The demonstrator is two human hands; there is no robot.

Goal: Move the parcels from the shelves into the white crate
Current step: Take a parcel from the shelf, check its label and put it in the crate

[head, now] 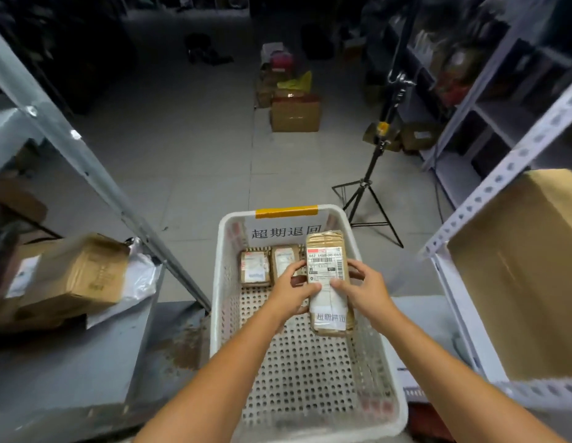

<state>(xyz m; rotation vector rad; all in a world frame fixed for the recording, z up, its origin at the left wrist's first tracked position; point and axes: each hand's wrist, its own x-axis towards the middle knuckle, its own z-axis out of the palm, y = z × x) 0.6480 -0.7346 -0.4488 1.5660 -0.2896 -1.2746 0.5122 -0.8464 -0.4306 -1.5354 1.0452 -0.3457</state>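
Observation:
A white perforated crate (pixel 225 318) with a yellow tape strip on its far rim stands on the floor in front of me. Two small brown parcels (pixel 255 268) (pixel 284 257) lie side by side at its far end. Both hands hold a longer brown parcel (pixel 327 255) with a white label over the crate's right side. My left hand (pixel 291 294) grips its left edge and my right hand (pixel 361 287) grips its right edge.
A grey metal shelf on the left carries a cardboard box (pixel 76 276) and a plastic mailer (pixel 140 276). A big carton (pixel 527 270) sits on the white shelf at right. A black tripod (pixel 371 199) stands beyond the crate. More boxes (pixel 296 115) stand down the aisle.

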